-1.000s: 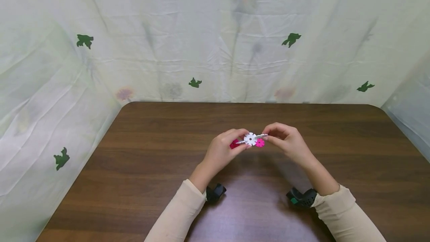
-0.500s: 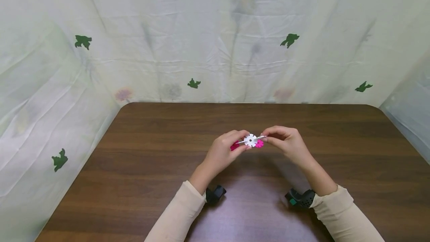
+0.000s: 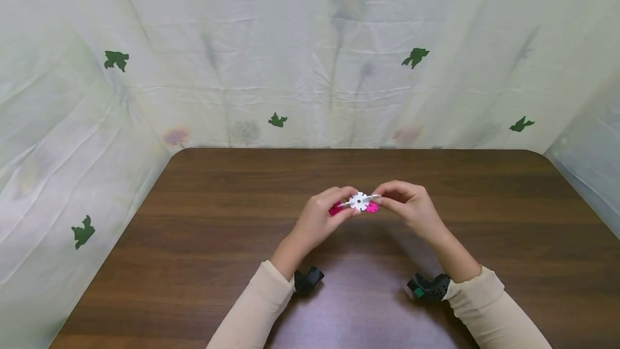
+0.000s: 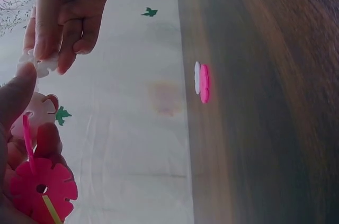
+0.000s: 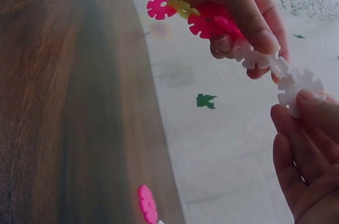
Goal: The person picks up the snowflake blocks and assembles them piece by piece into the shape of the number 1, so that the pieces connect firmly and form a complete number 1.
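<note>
Over the middle of the table, my left hand grips a chain of notched plastic discs between thumb and fingers. In the right wrist view the chain runs from a pink disc through a yellow disc seen nearly edge-on and more pink to a white disc. My right hand pinches another white disc at the chain's white end, its edge meeting a white piece by the left thumb tip. The left fingers partly hide the middle of the chain.
A pink disc and a white disc lie side by side on the brown wooden table. Behind the table's far edge hangs a pale curtain with green bird shapes. Black wrist cameras sit on both wrists.
Both hands stay close together around the discs. The white disc in the right fingers tilts slightly, and the right hand has shifted a little to the left in the head view.
</note>
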A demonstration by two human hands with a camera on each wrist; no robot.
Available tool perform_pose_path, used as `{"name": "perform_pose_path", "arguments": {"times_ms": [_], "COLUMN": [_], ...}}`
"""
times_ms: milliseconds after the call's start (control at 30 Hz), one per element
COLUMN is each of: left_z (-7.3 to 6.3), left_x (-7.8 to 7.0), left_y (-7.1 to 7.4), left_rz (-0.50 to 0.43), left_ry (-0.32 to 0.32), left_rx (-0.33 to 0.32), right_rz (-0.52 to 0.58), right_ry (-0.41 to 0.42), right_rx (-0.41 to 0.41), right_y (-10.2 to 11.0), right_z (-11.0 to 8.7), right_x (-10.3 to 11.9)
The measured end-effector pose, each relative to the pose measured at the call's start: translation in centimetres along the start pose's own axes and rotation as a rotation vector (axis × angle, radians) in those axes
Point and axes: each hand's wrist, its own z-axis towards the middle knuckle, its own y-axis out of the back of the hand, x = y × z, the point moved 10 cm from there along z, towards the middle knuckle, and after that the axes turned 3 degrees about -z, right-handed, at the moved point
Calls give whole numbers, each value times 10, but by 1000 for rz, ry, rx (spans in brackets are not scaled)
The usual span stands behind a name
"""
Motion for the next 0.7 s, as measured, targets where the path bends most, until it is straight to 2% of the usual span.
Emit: {"name": "perform_pose_path", "arguments": {"times_ms": [267,533,700], "left_z": [0,-1,-2], "left_x": [1,3,5], "left_y": [3,0,-1], "left_rz": [-11,-14,-13], "left_ry": [-8,3,31], "left_rx": [-10,12,22], "right_rz": [-46,-78,-77], "right_ry": [-5,-34,-80], "right_rx": [20,-1,-14], "right_y": [-2,-6,-5], "right_z": [0,1,0], "right_x": [5,22,6]}}
